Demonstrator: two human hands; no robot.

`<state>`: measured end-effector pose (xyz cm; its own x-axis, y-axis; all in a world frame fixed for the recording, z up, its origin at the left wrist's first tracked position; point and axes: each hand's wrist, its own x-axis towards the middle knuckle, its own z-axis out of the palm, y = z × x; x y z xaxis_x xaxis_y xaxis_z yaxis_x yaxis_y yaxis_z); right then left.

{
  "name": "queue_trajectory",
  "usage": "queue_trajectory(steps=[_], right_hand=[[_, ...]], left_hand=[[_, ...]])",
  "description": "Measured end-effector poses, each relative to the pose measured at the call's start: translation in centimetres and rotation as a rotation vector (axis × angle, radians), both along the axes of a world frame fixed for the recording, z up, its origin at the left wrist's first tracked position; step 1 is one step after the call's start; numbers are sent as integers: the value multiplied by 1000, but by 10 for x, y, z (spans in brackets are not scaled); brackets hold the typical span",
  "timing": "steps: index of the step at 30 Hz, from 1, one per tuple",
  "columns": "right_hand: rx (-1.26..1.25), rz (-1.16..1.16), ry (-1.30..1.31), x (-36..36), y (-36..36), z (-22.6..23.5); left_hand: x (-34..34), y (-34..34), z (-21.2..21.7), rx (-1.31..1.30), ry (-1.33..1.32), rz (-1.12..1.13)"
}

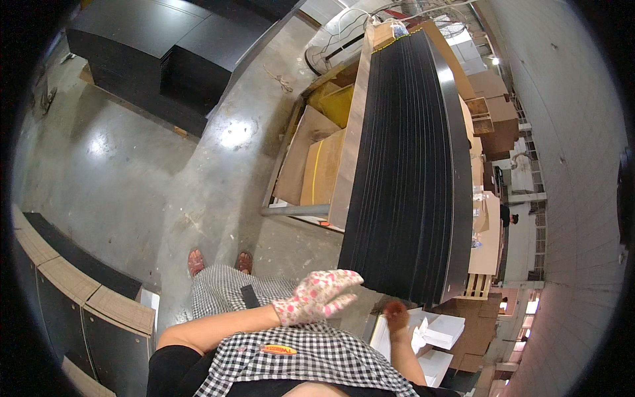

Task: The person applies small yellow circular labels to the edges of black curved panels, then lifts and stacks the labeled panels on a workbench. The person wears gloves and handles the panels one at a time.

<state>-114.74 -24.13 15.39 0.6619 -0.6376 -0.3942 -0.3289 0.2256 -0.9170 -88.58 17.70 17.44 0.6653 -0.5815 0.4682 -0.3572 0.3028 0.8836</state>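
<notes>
My left hand (317,296) wears a pale glove with pink and red dots. Its fingers stretch to the right with the thumb apart, and nothing shows in it. It is in front of my checked apron (278,351), near the close end of a long row of black panels (397,172). My right hand (396,316) looks bare and is raised just beyond the panels' near corner. Its fingers are small and unclear, so I cannot make out whether it holds anything. Beside that wrist are a crumpled white piece (419,336) and a white box (444,331).
The panels rest on a bench (344,178) with cardboard (323,169) on its lower shelf. Black board stacks (145,40) stand at the far left. Wood-edged dark panels (99,308) line the near left. Cardboard boxes (489,106) sit beyond the bench; a fan (446,26) is behind it.
</notes>
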Motion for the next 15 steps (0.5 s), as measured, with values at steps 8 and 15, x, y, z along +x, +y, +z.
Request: queue_trajectory(steps=[8,15], right_hand=[[-418,-679,-170,18,-74,130],[-243,-130,-244,59,-82,180]], left_hand=[[8,-31,21,-93,-106,-176],[-3,-72,39,-83,-164,-81]])
